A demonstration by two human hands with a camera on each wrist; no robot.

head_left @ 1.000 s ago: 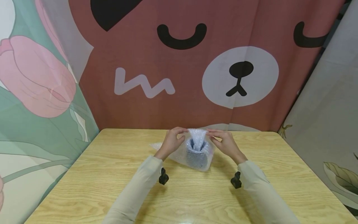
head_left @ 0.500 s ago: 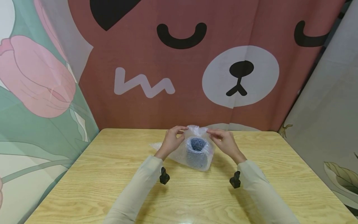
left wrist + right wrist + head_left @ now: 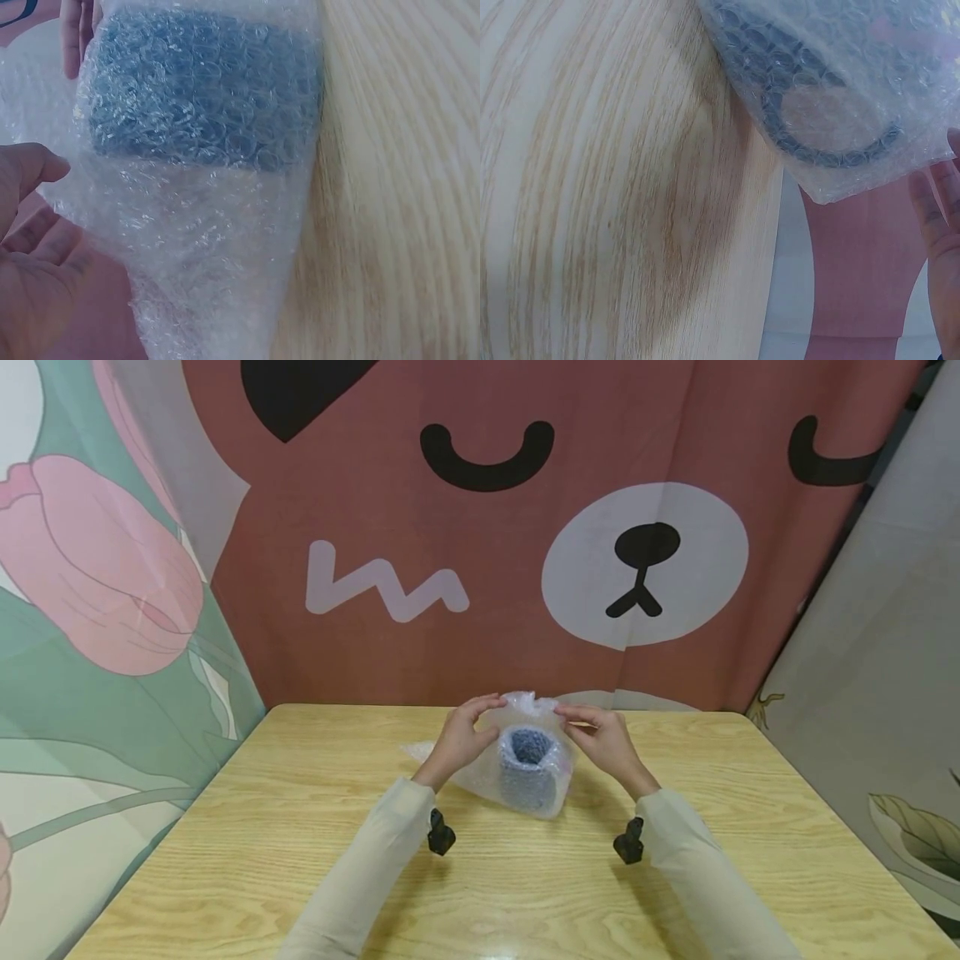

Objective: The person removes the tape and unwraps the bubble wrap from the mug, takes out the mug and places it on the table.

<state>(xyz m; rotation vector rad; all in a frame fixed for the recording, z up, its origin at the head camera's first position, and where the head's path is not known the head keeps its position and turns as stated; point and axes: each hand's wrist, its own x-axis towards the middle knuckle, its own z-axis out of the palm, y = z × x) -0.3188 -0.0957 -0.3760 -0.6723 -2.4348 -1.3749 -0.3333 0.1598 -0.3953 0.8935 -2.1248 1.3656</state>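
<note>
A blue mug (image 3: 527,783) stands on the table inside clear bubble wrap (image 3: 214,247), its round mouth facing up. Through the wrap in the right wrist view, a dark curved loop like a handle shows. My left hand (image 3: 459,742) is at the wrap's upper left edge, index finger stretched along it and thumb spread apart below. In the left wrist view, the left thumb (image 3: 46,166) overlaps the wrap's edge while other fingers lie partly behind it. Opposite, my right hand (image 3: 609,745) has nearly straight fingertips right at the wrap's upper right edge.
A wood-grain table (image 3: 487,893) carries everything. Loose wrap (image 3: 418,750) trails out to the left behind my left hand. Just past the table's back edge hangs a reddish-brown curtain (image 3: 375,660) with a bear face. Small black cameras (image 3: 441,833) sit at both wrists.
The flap of wrap that dipped into the mug's mouth has risen out and now stands crumpled behind it, leaving the mouth visible. My left thumb has spread from its index finger.
</note>
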